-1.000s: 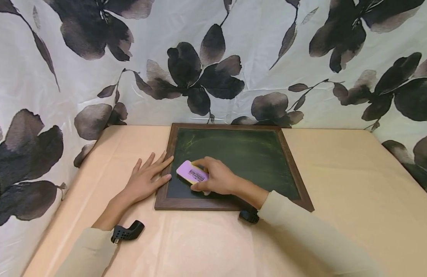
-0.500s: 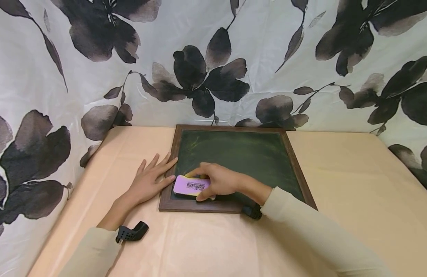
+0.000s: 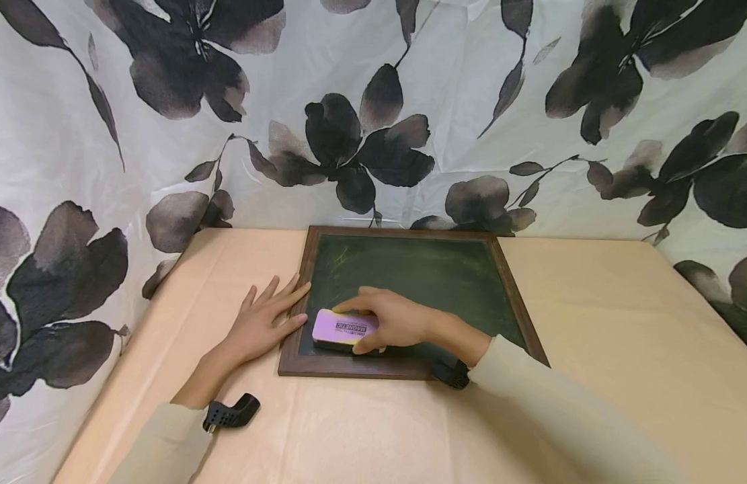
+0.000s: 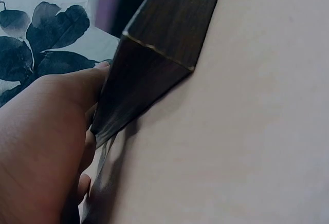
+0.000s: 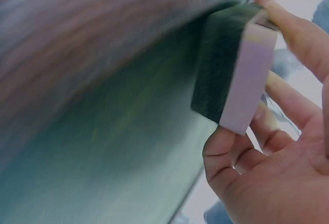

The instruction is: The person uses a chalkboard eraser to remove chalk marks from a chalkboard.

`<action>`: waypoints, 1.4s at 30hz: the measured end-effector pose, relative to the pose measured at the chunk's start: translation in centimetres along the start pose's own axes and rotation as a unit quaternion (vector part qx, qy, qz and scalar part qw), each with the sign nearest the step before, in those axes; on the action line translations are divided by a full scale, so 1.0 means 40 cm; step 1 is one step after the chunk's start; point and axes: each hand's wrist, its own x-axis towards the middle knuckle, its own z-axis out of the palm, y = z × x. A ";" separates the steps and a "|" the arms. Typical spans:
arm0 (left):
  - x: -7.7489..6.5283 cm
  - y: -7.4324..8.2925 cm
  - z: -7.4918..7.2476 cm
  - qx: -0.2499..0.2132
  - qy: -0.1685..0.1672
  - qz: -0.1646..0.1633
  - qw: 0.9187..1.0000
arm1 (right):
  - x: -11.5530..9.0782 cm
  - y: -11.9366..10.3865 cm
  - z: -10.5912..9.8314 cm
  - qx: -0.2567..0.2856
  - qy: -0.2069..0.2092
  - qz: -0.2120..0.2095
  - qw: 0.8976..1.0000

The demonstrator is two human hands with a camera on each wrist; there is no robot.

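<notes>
A chalkboard (image 3: 421, 275) in a dark brown wooden frame lies on the table, with faint yellowish smears on its green surface. My right hand (image 3: 400, 319) grips a purple-topped board eraser (image 3: 343, 327) between thumb and fingers, over the board's near left corner. In the right wrist view the eraser (image 5: 234, 64) shows a thick dark felt side under the purple top. My left hand (image 3: 261, 326) lies with fingers spread and straight, fingertips against the left side of the frame. The left wrist view shows this hand (image 4: 46, 136) beside the frame's corner (image 4: 154, 54).
The table (image 3: 603, 323) has a peach-coloured cover. A white cloth (image 3: 470, 87) with dark flowers hangs behind it and along the left side. Black wrist cameras sit on both wrists, the left one (image 3: 232, 411) just above the table.
The eraser has gone from tilted to nearly level, moving toward the board's near left corner, then slightly right along the near edge. My left hand keeps its place at the frame.
</notes>
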 end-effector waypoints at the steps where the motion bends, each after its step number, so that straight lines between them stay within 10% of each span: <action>1: -0.001 0.001 0.000 0.000 0.000 0.002 1.000 | -0.015 0.005 -0.005 0.009 0.017 0.004 1.000; 10: -0.005 0.002 0.003 -0.002 0.002 0.002 1.000 | -0.207 0.095 -0.087 0.071 0.149 0.085 0.983; 22: 0.000 0.001 0.006 -0.019 0.005 0.003 1.000 | -0.437 0.230 -0.171 -0.086 0.304 0.167 0.934; 42: -0.027 0.017 -0.062 -0.080 0.015 -0.007 0.997 | -0.557 0.381 -0.144 -0.106 0.327 0.332 0.879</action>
